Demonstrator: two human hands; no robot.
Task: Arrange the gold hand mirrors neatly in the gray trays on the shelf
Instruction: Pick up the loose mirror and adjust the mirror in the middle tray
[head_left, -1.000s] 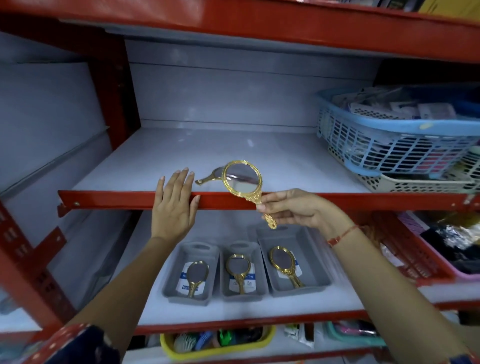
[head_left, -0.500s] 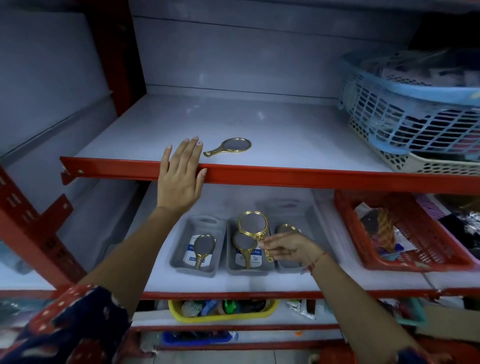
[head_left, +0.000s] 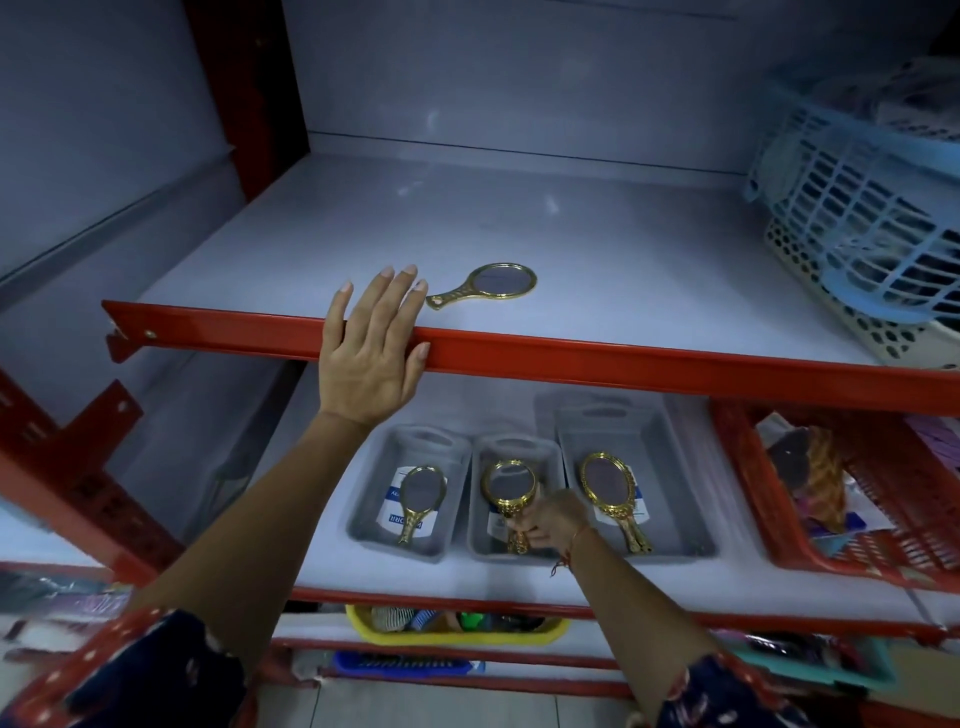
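Three gray trays stand side by side on the lower shelf: a left tray (head_left: 375, 470), a middle tray (head_left: 553, 453) and a right tray (head_left: 670, 457). A gold hand mirror (head_left: 420, 496) lies in the left tray and an oval one (head_left: 607, 483) in the right. My right hand (head_left: 545, 522) grips the handle of a round gold mirror (head_left: 510, 482) over the middle tray. Whether another mirror lies beneath it I cannot tell. One more gold mirror (head_left: 496, 283) lies on the upper shelf. My left hand (head_left: 371, 348) rests flat on that shelf's red front edge, fingers just left of this mirror's handle.
A blue lattice basket (head_left: 862, 208) stacked on a cream one sits at the upper shelf's right. A red basket (head_left: 753, 499) with goods stands right of the gray trays. A yellow bin (head_left: 457, 631) and a blue one sit on shelves below. Red uprights frame the left side.
My right hand has carried the mirror from in front of the upper shelf's edge down into the middle gray tray. My left hand has stayed on the red edge. The view has tilted downward.
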